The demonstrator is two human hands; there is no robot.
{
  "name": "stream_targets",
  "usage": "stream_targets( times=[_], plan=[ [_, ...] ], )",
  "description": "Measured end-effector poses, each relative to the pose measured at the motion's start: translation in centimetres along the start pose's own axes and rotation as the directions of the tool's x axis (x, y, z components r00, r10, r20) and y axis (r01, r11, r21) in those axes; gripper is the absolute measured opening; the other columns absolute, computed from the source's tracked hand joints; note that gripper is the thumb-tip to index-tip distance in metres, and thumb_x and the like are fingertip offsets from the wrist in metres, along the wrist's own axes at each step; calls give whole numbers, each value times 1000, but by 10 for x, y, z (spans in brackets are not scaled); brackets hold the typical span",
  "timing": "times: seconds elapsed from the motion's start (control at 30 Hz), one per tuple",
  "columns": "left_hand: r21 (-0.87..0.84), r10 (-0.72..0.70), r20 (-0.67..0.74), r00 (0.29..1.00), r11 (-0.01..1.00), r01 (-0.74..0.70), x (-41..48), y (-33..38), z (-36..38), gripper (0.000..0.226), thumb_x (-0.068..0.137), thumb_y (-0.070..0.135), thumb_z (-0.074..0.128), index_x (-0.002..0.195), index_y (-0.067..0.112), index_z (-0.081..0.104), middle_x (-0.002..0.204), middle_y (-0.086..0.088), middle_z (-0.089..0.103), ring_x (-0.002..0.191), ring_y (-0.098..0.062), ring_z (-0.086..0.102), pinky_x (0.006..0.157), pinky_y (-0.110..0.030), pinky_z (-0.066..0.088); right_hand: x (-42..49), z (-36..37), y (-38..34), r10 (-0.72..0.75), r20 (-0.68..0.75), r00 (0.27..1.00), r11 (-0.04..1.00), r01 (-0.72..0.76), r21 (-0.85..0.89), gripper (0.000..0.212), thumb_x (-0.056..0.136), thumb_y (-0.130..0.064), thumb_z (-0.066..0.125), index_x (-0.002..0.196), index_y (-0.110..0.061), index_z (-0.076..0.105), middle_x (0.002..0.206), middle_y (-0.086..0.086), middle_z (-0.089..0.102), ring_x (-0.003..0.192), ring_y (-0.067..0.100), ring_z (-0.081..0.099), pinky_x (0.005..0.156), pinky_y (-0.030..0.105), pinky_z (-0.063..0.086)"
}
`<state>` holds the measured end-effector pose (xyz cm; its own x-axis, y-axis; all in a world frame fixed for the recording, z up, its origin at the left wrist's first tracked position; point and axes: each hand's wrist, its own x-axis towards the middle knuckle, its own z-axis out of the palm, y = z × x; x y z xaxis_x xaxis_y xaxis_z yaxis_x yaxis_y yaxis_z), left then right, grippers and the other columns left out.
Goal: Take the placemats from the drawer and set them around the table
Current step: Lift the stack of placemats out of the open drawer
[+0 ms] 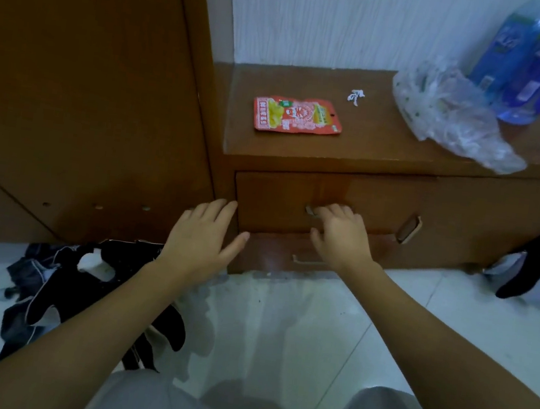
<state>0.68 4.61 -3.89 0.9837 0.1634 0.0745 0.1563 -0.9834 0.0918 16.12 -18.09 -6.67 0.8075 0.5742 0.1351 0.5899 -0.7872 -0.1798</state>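
The person is crouching in front of a low wooden cabinet, and both arms are reaching forward to its upper drawer. The right hand is resting on the metal handle of this drawer, with the fingers curling over the bar; I cannot tell if they are really gripping it or only touching it. The left hand is lying open with fingers spread, and its fingertips are touching the left edge of the drawer front, where the cabinet is meeting a tall wardrobe. The two hands are apart from each other. The drawer is looking shut, so the placemats are not showing anywhere. A lower drawer with its own handle is sitting just under the hands. On the cabinet top a red snack packet is lying flat, a small piece of white paper is lying near it, and a crumpled clear plastic bag is lying beside two blue bottles at the right. On the white tiled floor, dark clothes are lying under the left forearm.
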Motion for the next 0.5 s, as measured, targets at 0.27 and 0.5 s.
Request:
stream_targets(
  times=[0.27,0.5],
  plan=[
    [-17,-13,-33,999,1000,13,-3,5,-23,72,100,63,28,155,17,25,157,-6,38,142,-24,38,112,-43,35,-42,-14,-1,-54,-1,999,998,54,13,30,90,-25,58,118,-20,66,106,1,65,97,24,56,82,37,41],
    [-23,55,-24,998,998,-56,-5,7,-42,72,98,64,23,154,19,31,157,-4,39,142,-22,37,112,-42,33,-82,-18,-1,-45,-12,999,999,45,19,15,86,-25,62,99,-22,69,89,-2,66,83,24,58,70,36,44]
  ],
)
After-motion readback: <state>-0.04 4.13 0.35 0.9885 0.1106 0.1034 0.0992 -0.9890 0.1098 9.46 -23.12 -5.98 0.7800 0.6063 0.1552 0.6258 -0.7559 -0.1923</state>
